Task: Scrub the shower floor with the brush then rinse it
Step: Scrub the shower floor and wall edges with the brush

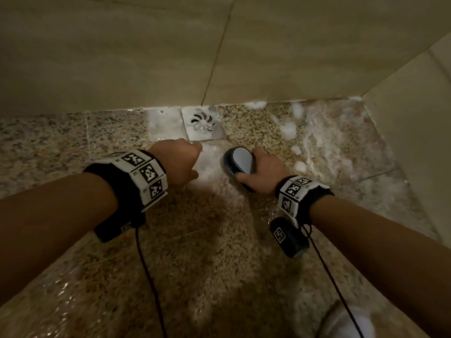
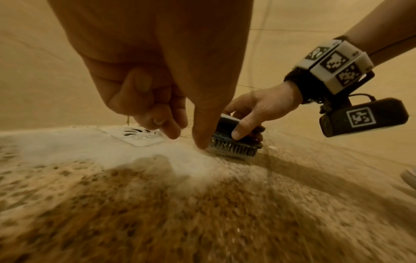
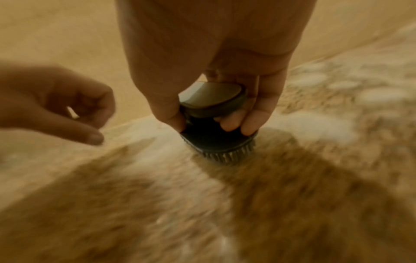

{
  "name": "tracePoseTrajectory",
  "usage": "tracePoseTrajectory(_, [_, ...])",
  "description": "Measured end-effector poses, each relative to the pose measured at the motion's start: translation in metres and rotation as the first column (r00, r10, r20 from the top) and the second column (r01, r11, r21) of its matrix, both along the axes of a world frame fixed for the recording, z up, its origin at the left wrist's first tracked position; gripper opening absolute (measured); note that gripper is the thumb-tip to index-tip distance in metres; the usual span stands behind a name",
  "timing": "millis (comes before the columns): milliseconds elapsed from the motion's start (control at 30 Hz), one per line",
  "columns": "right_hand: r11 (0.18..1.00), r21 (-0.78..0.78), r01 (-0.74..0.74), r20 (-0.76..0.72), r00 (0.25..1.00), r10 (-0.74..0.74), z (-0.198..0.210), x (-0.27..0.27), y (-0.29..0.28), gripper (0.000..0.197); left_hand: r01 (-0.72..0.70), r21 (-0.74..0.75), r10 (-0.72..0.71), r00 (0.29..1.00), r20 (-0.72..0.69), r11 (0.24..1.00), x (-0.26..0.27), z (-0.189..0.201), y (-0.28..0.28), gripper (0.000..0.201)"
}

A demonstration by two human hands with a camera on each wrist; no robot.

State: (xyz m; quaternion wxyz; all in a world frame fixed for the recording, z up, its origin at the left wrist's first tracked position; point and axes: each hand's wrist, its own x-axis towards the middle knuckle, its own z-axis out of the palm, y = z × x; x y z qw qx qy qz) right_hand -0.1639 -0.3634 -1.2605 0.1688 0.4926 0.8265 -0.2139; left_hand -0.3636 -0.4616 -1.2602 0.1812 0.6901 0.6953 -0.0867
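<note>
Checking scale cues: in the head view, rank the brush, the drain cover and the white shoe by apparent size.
1. Drain cover and brush: look alike, and the right hand hides part of the brush.
2. White shoe: cut off by the frame edge, so unsure.

Shower floor point(image 1: 219, 252): speckled granite pattern, tan and beige flecked with brown and grey; darker brown is seen in the near shadowed part.
Foam point(image 1: 289, 129): white, in clumps and streaks at the far right, a white patch at centre.
Drain cover point(image 1: 203, 123): pale silver-grey square, pierced by a dark pinwheel pattern of curved slots.
Walls point(image 1: 122, 57): plain beige tiles, divided by thin dark joint lines.
Brush point(image 1: 240, 163): pale grey-white oval top, dark navy body, dark bristles point(image 2: 234, 148).
Wrist bands point(image 1: 144, 175): white blocks printed with black-and-white square markers, mounted on black straps.
Cables point(image 1: 148, 276): dark.
</note>
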Motion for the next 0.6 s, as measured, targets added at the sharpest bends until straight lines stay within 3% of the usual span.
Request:
tracePoseTrajectory(167, [0.998,0.004,0.058,-0.068,0.996,-0.058,-0.003,-0.013,0.041,0.070,-0.081,0.039,0.082,0.996,-0.032,0.996,0.011,0.011,0.033,0.020])
tracePoseTrajectory(367, [0.996,-0.052,0.072,-0.222,0.972,-0.082,-0.006,-0.019,0.070,0.072,-0.155,-0.053,0.148,0.982,-0.117,0.987,0.034,0.038,0.070,0.027])
tracePoseTrajectory(500, [0.974,-0.152,0.167,-0.349,0.913,-0.211,-0.005,0.004,0.096,0.074,-0.183,-0.038,0.173,0.965,-0.195,0.982,0.056,0.066,0.097,0.013])
tracePoseTrajectory(600, [0.977,-0.139,0.162,-0.323,0.925,-0.200,-0.004,0.031,0.114,0.077,-0.205,-0.055,0.187,0.955,-0.232,0.977,0.085,0.082,0.123,0.021])
